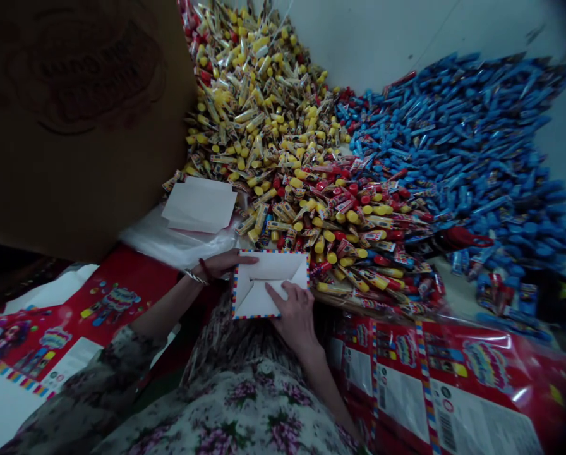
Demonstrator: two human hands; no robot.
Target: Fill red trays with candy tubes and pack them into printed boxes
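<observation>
left hand (220, 264), right hand (294, 315) hold striped-edge folded paper (270, 284) beside packaged tubes (340, 234)

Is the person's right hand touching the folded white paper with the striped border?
Touching: the head view shows the right hand with its fingers lying across the folded white paper.

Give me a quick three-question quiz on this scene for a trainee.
1. What do the left hand and the right hand hold between them?
2. Which hand has the bracelet on its wrist?
3. True or false: the blue tubes lie to the right of the yellow-capped tubes.

Key:
1. The striped-border white envelope
2. Left
3. True
</observation>
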